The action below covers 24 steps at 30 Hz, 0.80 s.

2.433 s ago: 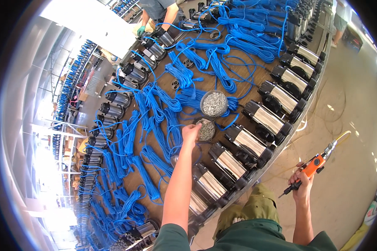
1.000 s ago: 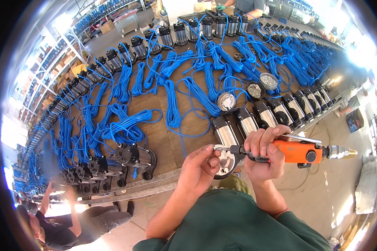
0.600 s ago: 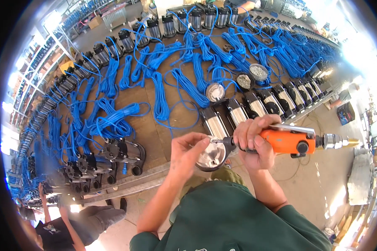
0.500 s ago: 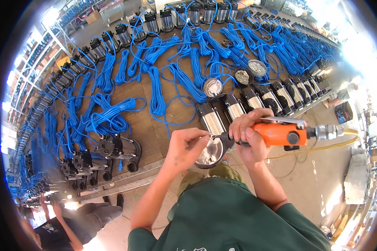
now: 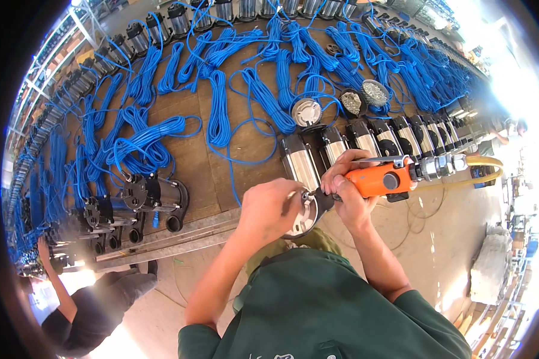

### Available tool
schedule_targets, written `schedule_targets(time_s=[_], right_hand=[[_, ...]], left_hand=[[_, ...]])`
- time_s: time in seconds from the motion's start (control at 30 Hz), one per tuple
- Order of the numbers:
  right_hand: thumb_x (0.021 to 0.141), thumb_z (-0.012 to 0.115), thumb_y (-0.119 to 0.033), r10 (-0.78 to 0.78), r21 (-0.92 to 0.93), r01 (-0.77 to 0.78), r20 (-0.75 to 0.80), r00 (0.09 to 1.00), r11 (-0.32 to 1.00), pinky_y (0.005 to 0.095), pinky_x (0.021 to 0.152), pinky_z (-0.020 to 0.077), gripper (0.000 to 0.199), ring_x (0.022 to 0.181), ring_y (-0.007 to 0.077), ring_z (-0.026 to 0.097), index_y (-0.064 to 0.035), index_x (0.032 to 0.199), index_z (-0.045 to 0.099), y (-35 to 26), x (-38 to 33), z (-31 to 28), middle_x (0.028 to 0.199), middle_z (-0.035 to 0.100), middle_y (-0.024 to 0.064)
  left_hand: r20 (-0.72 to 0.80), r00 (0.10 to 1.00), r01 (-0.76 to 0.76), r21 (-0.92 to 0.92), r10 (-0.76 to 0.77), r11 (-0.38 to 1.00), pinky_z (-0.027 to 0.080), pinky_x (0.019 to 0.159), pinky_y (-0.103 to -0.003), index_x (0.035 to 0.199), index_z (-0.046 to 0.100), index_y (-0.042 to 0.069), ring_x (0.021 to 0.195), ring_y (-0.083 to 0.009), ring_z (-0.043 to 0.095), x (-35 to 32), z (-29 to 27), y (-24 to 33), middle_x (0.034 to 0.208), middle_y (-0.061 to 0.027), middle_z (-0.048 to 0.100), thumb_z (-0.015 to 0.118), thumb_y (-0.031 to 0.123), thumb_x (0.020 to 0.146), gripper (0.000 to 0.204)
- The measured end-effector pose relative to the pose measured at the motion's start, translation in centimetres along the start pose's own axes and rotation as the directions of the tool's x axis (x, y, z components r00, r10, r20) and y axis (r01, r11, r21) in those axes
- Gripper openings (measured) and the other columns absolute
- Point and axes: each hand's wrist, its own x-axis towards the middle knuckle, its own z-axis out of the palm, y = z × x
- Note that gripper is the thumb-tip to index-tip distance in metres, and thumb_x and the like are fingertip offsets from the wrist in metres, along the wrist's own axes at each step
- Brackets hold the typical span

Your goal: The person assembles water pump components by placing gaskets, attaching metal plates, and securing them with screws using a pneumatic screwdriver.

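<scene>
My right hand (image 5: 351,197) is wrapped round an orange air screwdriver (image 5: 374,180), its bit pointing left. Close to the bit's tip, my left hand (image 5: 269,209) has its fingers curled and pinched together. Whatever is between those fingertips is too small and hidden to name. Both hands meet over the round metal end (image 5: 306,220) of a silver cylindrical pump (image 5: 302,164) with black end parts. That pump lies at the bench edge, its end face toward me, and my left hand covers part of the face.
Coiled blue cables (image 5: 220,113) spread over the brown bench (image 5: 185,173). Beyond the pump stand a bowl of small metal parts (image 5: 351,103), another bowl (image 5: 375,93) and a round metal cover (image 5: 306,112). More pumps (image 5: 360,140) line the edge. A yellow hose (image 5: 491,167) trails right. Another person (image 5: 102,305) works at lower left.
The screwdriver and my right hand have shifted left, bringing the bit down to the pump's end. My left hand's fingers have curled in closer. The view has moved slightly.
</scene>
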Motion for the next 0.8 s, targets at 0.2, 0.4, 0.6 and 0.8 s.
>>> schedule_targets(time_s=[0.2, 0.4, 0.6, 0.8], right_hand=[[0.076, 0.056, 0.004, 0.020, -0.161, -0.017, 0.020, 1.000, 0.987, 0.0295, 0.058, 0.0478, 0.018, 0.060, 0.0147, 0.054, 0.0040, 0.094, 0.050, -0.4, 0.6, 0.8, 0.080, 0.053, 0.0074], [0.074, 0.055, 0.007, 0.056, -0.331, 0.002, 0.164, 0.985, 0.944, 0.0281, 0.059, 0.0490, 0.030, 0.061, 0.0132, 0.056, 0.0037, 0.103, 0.048, -0.2, 0.9, 1.0, 0.072, 0.057, 0.0066], [0.074, 0.055, 0.006, 0.132, -0.310, -0.068, 0.192, 0.972, 0.948, 0.0280, 0.059, 0.0485, 0.030, 0.061, 0.0129, 0.056, 0.0033, 0.103, 0.048, -0.8, 1.2, 1.2, 0.073, 0.057, 0.0071], [0.075, 0.055, 0.005, 0.053, -0.346, 0.027, 0.219, 0.974, 0.938, 0.0280, 0.058, 0.0487, 0.030, 0.061, 0.0129, 0.056, 0.0041, 0.104, 0.048, 0.3, 1.4, 0.4, 0.074, 0.057, 0.0084]], left_hand=[[-0.195, 0.897, 0.369, -0.168, -0.398, 0.914, 0.026, 0.052, -0.021, 0.116, 0.058, -0.003, 0.061, -0.0045, 0.030, -5.4, 0.1, -2.1, 0.070, 0.0062, 0.034, 0.079, 0.018, 0.078, 0.048], [-0.011, 0.779, 0.525, -0.535, -0.627, 0.662, 0.037, 0.056, -0.020, 0.123, 0.053, -0.004, 0.067, -0.0029, 0.043, -6.8, 1.9, -3.0, 0.078, 0.0034, 0.051, 0.084, 0.023, 0.074, 0.064], [0.034, 0.734, 0.489, -0.721, -0.679, 0.492, 0.052, 0.079, -0.026, 0.124, 0.050, -0.007, 0.091, -0.0121, 0.063, -6.9, 2.5, -3.2, 0.102, -0.0105, 0.066, 0.080, 0.010, 0.078, 0.057], [0.055, 0.754, 0.463, -0.751, -0.655, 0.470, 0.052, 0.085, -0.027, 0.124, 0.049, -0.009, 0.096, -0.0146, 0.063, -7.2, 3.0, -3.8, 0.107, -0.0136, 0.065, 0.077, 0.007, 0.080, 0.055]])
